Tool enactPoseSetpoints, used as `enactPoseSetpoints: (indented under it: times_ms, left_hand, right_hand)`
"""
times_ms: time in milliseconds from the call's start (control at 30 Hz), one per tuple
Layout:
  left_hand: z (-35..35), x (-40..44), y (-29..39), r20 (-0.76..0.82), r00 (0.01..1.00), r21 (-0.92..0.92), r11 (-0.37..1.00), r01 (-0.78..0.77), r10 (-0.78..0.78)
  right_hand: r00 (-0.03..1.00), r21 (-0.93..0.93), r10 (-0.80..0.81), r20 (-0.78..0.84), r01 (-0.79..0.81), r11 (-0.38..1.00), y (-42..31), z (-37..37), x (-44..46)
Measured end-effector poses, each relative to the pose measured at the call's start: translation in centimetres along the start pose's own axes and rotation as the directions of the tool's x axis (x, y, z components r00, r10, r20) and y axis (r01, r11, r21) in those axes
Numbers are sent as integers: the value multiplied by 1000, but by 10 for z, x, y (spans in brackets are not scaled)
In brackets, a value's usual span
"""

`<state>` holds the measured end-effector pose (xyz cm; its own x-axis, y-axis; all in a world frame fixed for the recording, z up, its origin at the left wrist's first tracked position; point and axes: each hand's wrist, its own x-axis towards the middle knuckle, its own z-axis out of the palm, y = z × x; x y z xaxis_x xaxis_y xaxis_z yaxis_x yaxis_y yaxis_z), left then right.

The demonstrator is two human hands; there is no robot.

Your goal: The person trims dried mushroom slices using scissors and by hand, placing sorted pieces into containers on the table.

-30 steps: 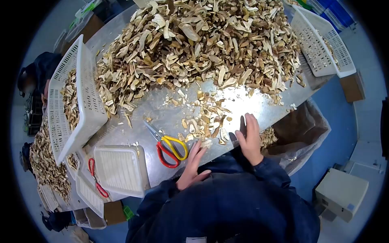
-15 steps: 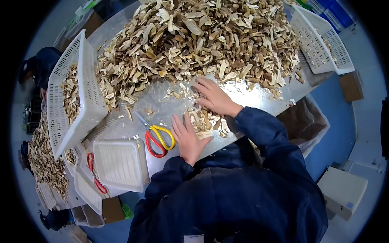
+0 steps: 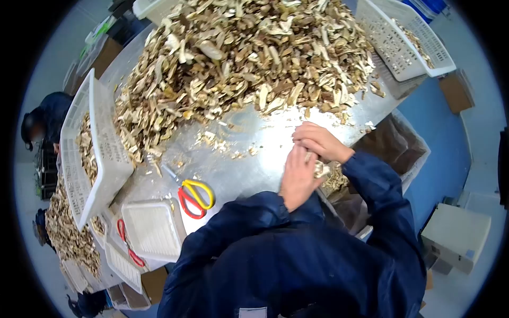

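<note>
- Both hands have moved right from the middle of the table [image 3: 241, 172], and the small slices that lay beneath them have gone from that spot, leaving crumbs and a few fragments
- Left hand [image 3: 298, 177] and right hand [image 3: 321, 143] now come together at the near right edge, right fingers close over the left fingertips, with pale slices [image 3: 319, 169] showing beside the left thumb; whether these are gripped or just pushed along, I cannot tell
- That puts the gathered pieces right at the edge, beside the lined bin [image 3: 418, 155], where more slices [image 3: 336, 180] show in its near left part
- Most slices are in the big heap [image 3: 254, 58], which fills the far side of the table, its near fringe a little beyond the right hand
- Room for moving lies left of the hands, across metal dotted with crumbs, as far as the yellow-and-red scissors [image 3: 212, 197]
- White tray [image 3: 154, 230] sits left of the scissors by the near edge; tilted crates, one left [image 3: 111, 146] and one far right [image 3: 389, 47], bound the heap
</note>
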<state>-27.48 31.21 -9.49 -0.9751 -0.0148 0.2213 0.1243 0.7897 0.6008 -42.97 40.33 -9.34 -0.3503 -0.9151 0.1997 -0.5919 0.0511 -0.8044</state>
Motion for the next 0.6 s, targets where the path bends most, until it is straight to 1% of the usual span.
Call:
enactPoseSetpoints:
  times_ms: [33,67,100,167,233,267,300,333,367,400,433,467,533,567,600]
  left_hand:
    - [12,13,14,41,998,-59,997,-43,45]
    - [32,20,27,-8,992,-78,989,-127,127]
    - [43,29,40,124,975,-180,971,-159,183]
    - [67,33,56,153,922,-435,862,-260,355]
    - [48,31,65,211,884,-501,823,-269,417]
    - [23,30,61,198,899,-477,839,-261,392]
    - [10,24,42,173,957,-382,911,-154,234]
    - [-6,19,21,131,988,-289,957,-39,80]
    - [-25,13,-1,74,995,-200,977,78,-65]
    - [-33,3,-36,-92,982,-18,986,165,-166]
    - [-43,-8,-77,-179,964,118,969,219,-197]
    - [-63,-13,-97,-314,907,236,903,360,-280]
    - [-81,-31,-143,-421,788,249,779,576,-449]
    - [-85,-33,-151,-428,775,239,768,594,-466]
    - [-87,-32,-157,-434,761,225,760,610,-482]
  right_hand:
    - [993,9,97,-68,-97,995,0,-15,-26]
    - [976,-30,147,-162,-154,988,0,-29,-55]
    - [947,-68,191,-257,-215,974,0,-42,-84]
    - [899,-69,235,-370,-279,958,-8,-63,-137]
    - [723,81,520,-454,-548,832,-20,-69,-184]
    - [696,76,499,-516,-544,836,-25,-66,-200]
    - [663,74,475,-579,-537,840,-29,-65,-210]
    - [636,96,466,-615,-527,844,-30,-65,-219]
    - [602,117,459,-653,-519,847,-30,-61,-223]
    - [551,204,467,-692,-471,858,-29,-55,-220]
    - [497,284,479,-724,-418,863,-28,-50,-216]
    - [441,358,494,-749,-358,862,-26,-45,-211]
    - [480,494,495,-724,-140,858,-21,-35,-187]
    - [495,550,492,-716,-33,834,-20,-31,-174]
    - [519,529,492,-699,-89,844,-20,-30,-162]
